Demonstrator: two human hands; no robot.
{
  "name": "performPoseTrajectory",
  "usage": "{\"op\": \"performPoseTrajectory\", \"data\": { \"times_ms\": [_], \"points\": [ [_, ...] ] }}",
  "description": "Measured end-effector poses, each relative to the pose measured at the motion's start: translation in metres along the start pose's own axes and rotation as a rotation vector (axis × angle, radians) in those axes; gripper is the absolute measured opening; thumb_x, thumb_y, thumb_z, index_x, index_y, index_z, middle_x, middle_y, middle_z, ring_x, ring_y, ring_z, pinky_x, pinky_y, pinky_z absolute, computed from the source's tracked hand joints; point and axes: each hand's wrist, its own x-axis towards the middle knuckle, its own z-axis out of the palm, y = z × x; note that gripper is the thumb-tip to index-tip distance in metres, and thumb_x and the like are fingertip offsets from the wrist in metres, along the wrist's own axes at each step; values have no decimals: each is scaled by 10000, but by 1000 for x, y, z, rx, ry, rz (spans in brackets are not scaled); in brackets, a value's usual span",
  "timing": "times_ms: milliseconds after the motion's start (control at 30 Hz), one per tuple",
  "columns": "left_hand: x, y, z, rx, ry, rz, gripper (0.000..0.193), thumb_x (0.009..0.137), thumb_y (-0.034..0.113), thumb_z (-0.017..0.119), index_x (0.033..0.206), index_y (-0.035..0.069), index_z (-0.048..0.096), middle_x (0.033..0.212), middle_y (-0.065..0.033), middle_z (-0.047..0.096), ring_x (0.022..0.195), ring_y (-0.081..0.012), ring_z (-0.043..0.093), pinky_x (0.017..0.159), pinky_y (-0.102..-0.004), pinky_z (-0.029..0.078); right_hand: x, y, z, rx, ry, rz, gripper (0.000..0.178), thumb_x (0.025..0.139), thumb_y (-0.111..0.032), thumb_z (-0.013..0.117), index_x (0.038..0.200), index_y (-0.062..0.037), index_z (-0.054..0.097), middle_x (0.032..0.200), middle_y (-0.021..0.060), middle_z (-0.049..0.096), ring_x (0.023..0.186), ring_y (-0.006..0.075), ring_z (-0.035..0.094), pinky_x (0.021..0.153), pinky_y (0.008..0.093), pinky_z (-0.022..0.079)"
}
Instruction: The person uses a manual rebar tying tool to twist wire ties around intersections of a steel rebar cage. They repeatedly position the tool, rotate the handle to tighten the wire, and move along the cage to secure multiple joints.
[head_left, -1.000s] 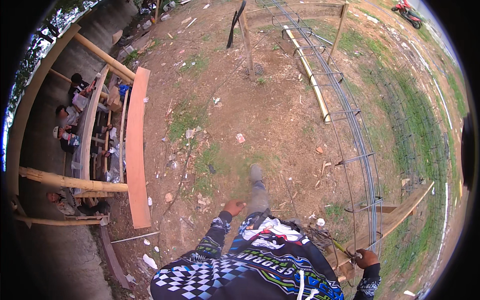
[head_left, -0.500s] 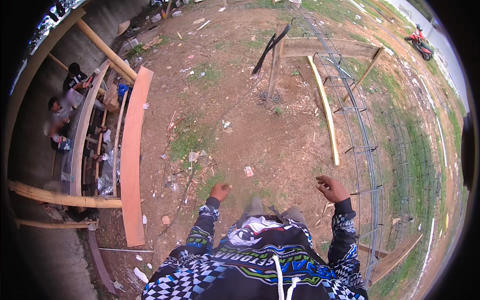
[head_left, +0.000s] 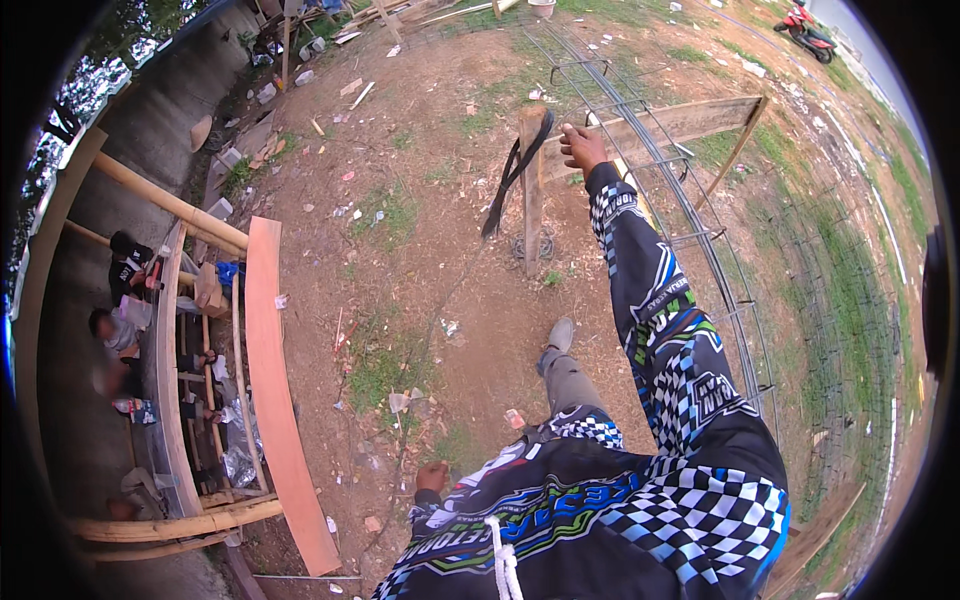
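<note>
"Judging by the head view, where was the right hand?"

"Near the top end of the wooden post, just right of the looped bundle of black strands, with a small gap seeming to separate them."

"How did it look?"

"Released, its fingers loosely bent."

"And the bundle?"

"It hung at the post's top, its loop by the right edge, its strands crossing the front face and drooping past the left edge. A wire coil lay at the post's foot."

"The left hand?"

"Low, beside the patterned top, fingers curled; I couldn't tell whether they enclosed something."

"What ran beyond the right arm?"

"A rebar cage, crossing the plank's upper edge."
</note>
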Motion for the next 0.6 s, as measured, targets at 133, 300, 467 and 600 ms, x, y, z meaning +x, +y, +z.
{"op": "performPoseTrajectory", "data": {
  "times_ms": [133,300,467,600],
  "points": [
    [-21,33,38,-108,-90,-215,335,848,305,703,998,6,712,906,-156,726,795,-225,701,730,-357,546,82,7,28,145,-6,278,252,917,-377,619,993,-140,657,834,-16,643,740,152,623,652,332,457],
    [21,124,77,-221,-154,-263,329,847,313,699,998,22,719,922,-153,727,826,-238,701,748,-366,544,102,20,3,239,-122,437,216,854,-310,703,933,-120,636,904,16,616,835,167,593,741,378,464],
    [98,191,65,-236,-170,-276,324,845,321,694,999,37,725,938,-150,728,857,-251,701,766,-375,542,116,13,-19,236,-231,424,153,866,-240,682,926,-111,627,812,4,609,733,128,602,654,315,516],
    [193,279,29,-115,-120,-60,320,844,327,691,999,49,731,950,-148,729,882,-261,702,781,-382,541,114,-18,-6,-12,-214,340,100,859,-132,663,900,-42,647,784,45,652,658,135,636,564,283,552]
  ]
}}
